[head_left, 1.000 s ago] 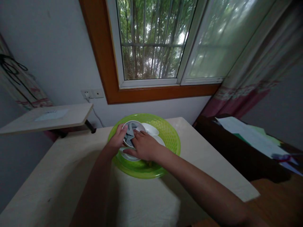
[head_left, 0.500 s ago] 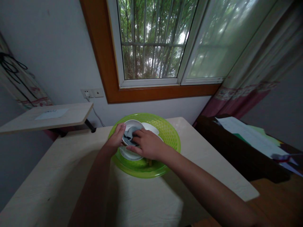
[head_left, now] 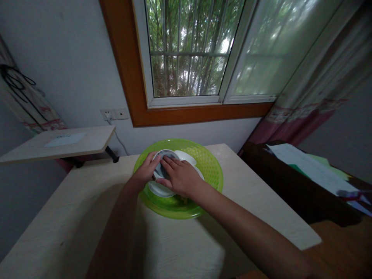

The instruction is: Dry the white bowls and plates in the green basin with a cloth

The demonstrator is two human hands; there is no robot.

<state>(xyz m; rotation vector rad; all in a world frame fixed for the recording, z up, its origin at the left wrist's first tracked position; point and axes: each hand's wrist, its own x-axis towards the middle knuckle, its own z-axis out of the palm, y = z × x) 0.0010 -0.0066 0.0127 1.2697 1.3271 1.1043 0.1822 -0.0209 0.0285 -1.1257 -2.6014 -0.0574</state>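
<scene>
Table (head_left: 174, 248): spans the lower frame as I view it.
Green basket (head_left: 211, 166): on the table, mid-frame, with white dishes (head_left: 186, 157) inside.
Right hand (head_left: 181, 178): I have its fingers on the cloth (head_left: 161, 171); gripping or only pressing, I cannot tell.
Left hand (head_left: 145, 170): grasping the bowl (head_left: 166, 151) by its left rim.
Bowl: between my hands, centre.
Cloth: inside the bowl, under my right fingers.

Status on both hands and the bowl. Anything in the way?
Left hand holding white bowl. Right hand on grey cloth inside it. Bowl over green basket, other white dishes close by. Right hand partly hides cloth.
</scene>
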